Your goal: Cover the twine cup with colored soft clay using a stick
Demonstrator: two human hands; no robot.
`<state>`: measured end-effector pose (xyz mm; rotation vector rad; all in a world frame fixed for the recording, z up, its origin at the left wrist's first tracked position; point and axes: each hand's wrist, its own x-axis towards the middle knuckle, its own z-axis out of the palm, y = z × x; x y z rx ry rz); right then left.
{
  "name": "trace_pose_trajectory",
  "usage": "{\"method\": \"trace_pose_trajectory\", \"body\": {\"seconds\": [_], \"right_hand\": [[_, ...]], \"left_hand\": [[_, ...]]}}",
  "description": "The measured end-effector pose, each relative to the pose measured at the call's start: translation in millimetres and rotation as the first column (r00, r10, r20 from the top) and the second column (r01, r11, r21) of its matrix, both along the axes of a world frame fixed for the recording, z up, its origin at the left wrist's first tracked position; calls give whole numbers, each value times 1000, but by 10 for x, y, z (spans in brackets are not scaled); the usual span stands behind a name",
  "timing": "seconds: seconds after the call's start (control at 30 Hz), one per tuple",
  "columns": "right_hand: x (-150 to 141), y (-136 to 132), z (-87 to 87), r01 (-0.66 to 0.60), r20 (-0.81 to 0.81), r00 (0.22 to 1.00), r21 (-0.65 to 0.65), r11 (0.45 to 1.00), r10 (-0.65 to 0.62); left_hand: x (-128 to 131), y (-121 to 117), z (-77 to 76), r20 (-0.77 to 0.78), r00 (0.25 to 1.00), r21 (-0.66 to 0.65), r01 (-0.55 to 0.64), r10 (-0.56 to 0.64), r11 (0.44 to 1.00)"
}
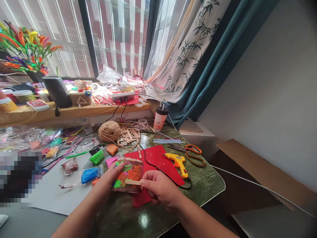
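My left hand is closed round the left side of a small brown box-like piece whose upper face is spread with orange, green and pink modelling clay. Between the thumb and fingers of my right hand is a wooden craft stick. Its tip lies against the clay, near a green patch. Beneath the piece, red sheets rest on the dark green tabletop. Bagged clay lies left of my left hand: a blue pack, a green pack and an orange pack.
A yellow glue gun with a black cord lies right of my hands, near orange-handled scissors. Farther back are a twine ball, a pile of craft sticks and a lidded paper cup. A power strip sits on the sill.
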<state>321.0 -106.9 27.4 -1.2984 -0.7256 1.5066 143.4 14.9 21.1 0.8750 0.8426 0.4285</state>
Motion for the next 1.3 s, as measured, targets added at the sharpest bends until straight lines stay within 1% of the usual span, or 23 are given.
{"method": "trace_pose_trajectory", "body": {"seconds": [0.1, 0.27, 0.4, 0.47, 0.7, 0.77, 0.8, 0.87, 0.9, 0.97, 1.0, 1.07, 1.17, 1.23, 1.3], "right_hand": [[25, 2, -18, -28, 52, 998, 7, 1000, 27], [70, 29, -28, -30, 121, 992, 92, 995, 19], [129, 42, 18, -104, 188, 978, 66, 992, 90], [168, 40, 47, -126, 239, 965, 69, 990, 106], [303, 40, 129, -236, 386, 899, 24, 972, 209], [336, 28, 155, -259, 389, 893, 38, 965, 225], [352, 18, 169, -275, 365, 900, 54, 960, 237], [376, -8, 195, -294, 251, 932, 99, 951, 262], [382, -19, 205, -283, 178, 950, 126, 951, 259], [370, -33, 209, -207, 72, 978, 177, 962, 197], [353, -33, 201, -164, 60, 986, 200, 966, 155], [304, -19, 164, -113, 97, 991, 231, 966, 93], [230, 23, 69, -32, 133, 991, 227, 973, 2], [196, 46, 6, 66, 89, 992, 227, 972, -88], [169, 58, -38, 155, 6, 987, 235, 960, -161]], "left_hand": [[-8, 0, 4, -10, 1000, 19, 1, 0, 1000], [-1, 9, -30, 13, 1000, 25, -9, 9, 1000], [0, 19, -45, -12, 1000, 39, 2, -1, 999], [-2, 25, -52, -15, 1000, 58, 17, -16, 998], [-9, 40, -114, 9, 996, 75, 85, -86, 994], [-16, 38, -106, 11, 995, 77, 97, -98, 992], [-22, 35, -96, 15, 994, 75, 104, -106, 992], [-38, 28, -74, 16, 992, 69, 127, -128, 989], [-47, 24, -62, 5, 991, 68, 136, -137, 988], [-68, 22, -44, -38, 989, 72, 142, -140, 987], [-79, 24, -37, -60, 989, 77, 140, -135, 987], [-103, 40, -27, -83, 989, 91, 129, -121, 988], [-142, 94, -20, -52, 992, 86, 115, -111, 990], [-161, 141, -30, 10, 995, 85, 97, -98, 992], [-168, 183, -60, 50, 997, 137, 56, -63, 989]]}}
